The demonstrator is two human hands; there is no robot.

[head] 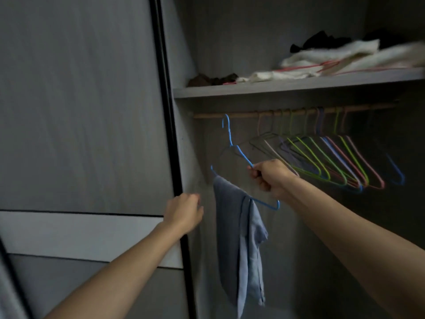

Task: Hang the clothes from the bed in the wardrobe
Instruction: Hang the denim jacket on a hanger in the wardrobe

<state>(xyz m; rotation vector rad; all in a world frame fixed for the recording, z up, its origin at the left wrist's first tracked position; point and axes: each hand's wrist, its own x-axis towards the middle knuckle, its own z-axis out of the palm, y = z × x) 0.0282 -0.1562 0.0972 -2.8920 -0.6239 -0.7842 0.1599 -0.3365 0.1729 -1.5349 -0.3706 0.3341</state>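
My right hand (pixel 271 178) grips the right shoulder of a blue wire hanger (pixel 241 155). A blue-grey garment (pixel 232 238) is draped over the hanger's bottom bar and hangs straight down. The hanger's hook is just below the wooden rail (pixel 230 115), at its left end, and I cannot tell whether it touches the rail. My left hand (pixel 184 212) is loosely curled at the edge of the sliding door (pixel 177 157), holding nothing.
Several empty coloured hangers (pixel 326 157) hang bunched on the rail's right half. A shelf (pixel 276 87) above the rail carries white and dark folded cloth. The grey sliding door fills the left side. Below the rail the wardrobe interior is dark.
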